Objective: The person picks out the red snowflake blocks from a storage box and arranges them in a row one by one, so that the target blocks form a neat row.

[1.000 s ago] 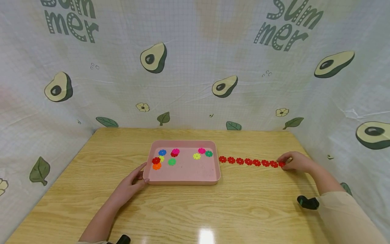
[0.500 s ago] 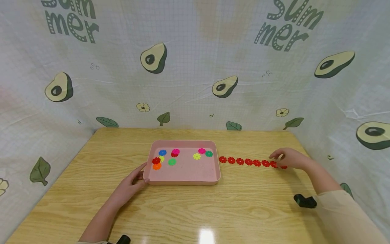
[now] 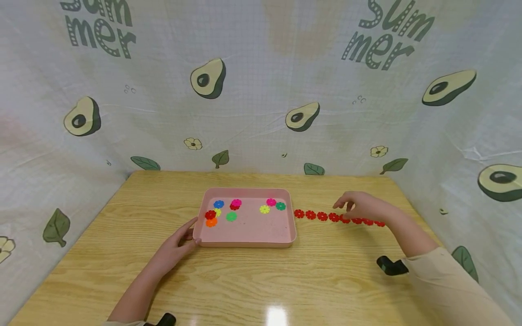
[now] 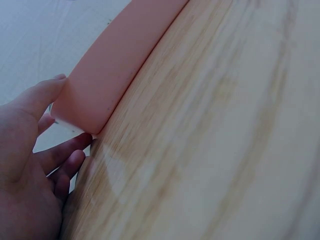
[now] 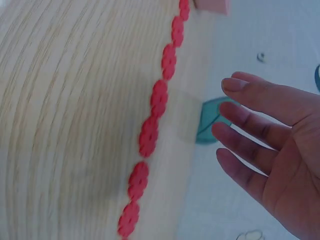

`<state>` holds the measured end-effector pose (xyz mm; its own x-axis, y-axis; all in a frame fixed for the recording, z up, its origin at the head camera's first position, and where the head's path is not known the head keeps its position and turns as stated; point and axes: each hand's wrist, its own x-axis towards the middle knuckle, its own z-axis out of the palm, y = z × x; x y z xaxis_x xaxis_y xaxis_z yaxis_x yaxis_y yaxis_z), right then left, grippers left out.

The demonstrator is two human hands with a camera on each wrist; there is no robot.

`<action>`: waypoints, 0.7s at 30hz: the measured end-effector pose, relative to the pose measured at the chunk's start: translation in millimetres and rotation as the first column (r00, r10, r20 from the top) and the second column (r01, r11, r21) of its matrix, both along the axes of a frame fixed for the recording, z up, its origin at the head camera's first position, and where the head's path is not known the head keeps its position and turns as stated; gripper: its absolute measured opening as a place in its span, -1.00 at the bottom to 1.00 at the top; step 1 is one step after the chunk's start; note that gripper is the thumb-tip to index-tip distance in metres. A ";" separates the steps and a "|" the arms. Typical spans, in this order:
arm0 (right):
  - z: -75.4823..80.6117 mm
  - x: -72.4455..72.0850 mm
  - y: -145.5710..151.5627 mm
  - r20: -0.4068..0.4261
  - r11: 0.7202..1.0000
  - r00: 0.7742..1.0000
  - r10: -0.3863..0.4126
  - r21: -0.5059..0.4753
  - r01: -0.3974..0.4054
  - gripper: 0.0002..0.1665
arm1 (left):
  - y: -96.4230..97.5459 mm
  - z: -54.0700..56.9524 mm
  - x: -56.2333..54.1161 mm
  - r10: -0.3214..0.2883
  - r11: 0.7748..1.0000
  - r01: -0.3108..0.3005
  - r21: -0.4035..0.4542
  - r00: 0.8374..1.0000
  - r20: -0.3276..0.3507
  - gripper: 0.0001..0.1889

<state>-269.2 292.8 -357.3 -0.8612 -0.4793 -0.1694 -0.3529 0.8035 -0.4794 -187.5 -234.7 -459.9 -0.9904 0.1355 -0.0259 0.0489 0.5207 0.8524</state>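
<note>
A shallow pink tray (image 3: 248, 233) lies on the table with loose flower-shaped discs in it. My left hand (image 3: 173, 250) holds its near left corner, the thumb at the front and the fingers along the left side. In the left wrist view the thumb touches the tray wall (image 4: 117, 65) near its upper edge, and bent fingers meet the bottom corner. From the tray's right side runs a row of red flower-shaped discs (image 3: 322, 216). My right hand (image 3: 367, 208) hovers over the row, hiding part of it. In the right wrist view its fingers are spread and hold nothing.
Inside the tray are a blue disc (image 3: 219, 204), an orange disc (image 3: 211, 222), a light green disc (image 3: 231, 216), a dark green disc (image 3: 280, 206) and several others. A printed cloth (image 3: 253, 113) hangs behind and beside the wooden table (image 3: 244, 285).
My right hand has let go of the red disc at the row's right end, lifted and moved left above the row. The left hand keeps its place on the tray.
</note>
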 end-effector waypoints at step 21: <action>11.2 3.0 -100.3 -0.034 0.960 0.961 0.273 0.075 -0.270 -0.67 | 0.4 1.0 -1.0 0.015 1.000 -0.015 -0.013 0.999 0.028 -0.27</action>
<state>-266.2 192.4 -346.0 -0.7073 -0.6847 -0.1755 -0.5817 0.7049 -0.4058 -188.5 -234.3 -458.8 -0.9912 0.1203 -0.0555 0.0172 0.5319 0.8466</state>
